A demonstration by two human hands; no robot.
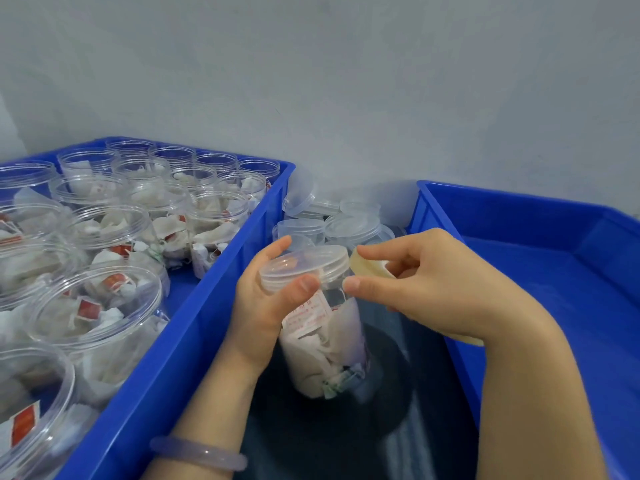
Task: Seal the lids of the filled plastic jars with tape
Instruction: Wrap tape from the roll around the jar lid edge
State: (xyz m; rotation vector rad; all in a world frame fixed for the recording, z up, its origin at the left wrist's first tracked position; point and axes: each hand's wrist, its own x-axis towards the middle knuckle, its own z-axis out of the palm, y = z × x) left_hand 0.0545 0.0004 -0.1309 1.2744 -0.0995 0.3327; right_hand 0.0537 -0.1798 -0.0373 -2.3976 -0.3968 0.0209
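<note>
Dark desk [311, 441] lay nearest the viewer, in the gap between two blue bins. A pale bracelet [197, 452] circled the left wrist. Beyond it the left hand [270, 306] curled its thumb and fingers round the clear lid [304, 266] of a filled plastic jar [325, 344]. The jar leaned slightly, its base low toward the desk. That grip likely steadied the jar so it could be turned.

Just right of that grip, the right hand [426, 282] pinched a yellowish tape roll [363, 268] between thumb and forefinger. The roll sat against the lid's edge, probably to start tape on the seam. Whether any tape had stuck could not be told.

Behind both grips lay loose lids [346, 220]. The left bin [194, 306] held open filled jars; the right bin [519, 244], perhaps for sealed ones, showed none. A grey wall stood behind.
</note>
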